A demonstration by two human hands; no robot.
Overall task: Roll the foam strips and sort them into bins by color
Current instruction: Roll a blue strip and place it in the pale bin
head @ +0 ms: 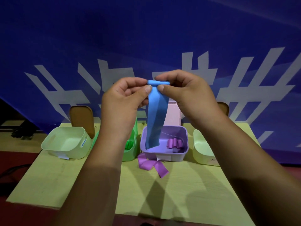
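Nearest, raised over the middle of the table point(53, 185): pinches the left end of the blue foam strip point(156, 115) with the left hand point(122, 101), thumb and forefinger closed on the small roll at its top, other fingers curled in behind. Pinches the right end of the same roll with the right hand point(184, 92), thumb below and forefinger above, both tips tight on the foam. Leaves the rest of the strip hanging free, slightly twisted, its lower end dangling in front of the purple bin point(177, 156) (whether it touches the bin cannot be told).

On the table just in front of that bin: loose purple strip point(151, 165), folded over itself, unrolled.

Farther back, a row of four bins. From the left: pale bin point(73, 152); green bin point(130, 154), partly hidden by the left forearm, with green rolls point(129, 144) inside; purple bin with purple rolls point(175, 143) at its right side; another pale bin point(202, 155), half hidden behind the right forearm.

Behind the bins, standing upright: brown lid point(82, 119) at the left, pink lid point(174, 113) behind the purple bin.

Farthest: blue banner point(146, 38) with large white characters.
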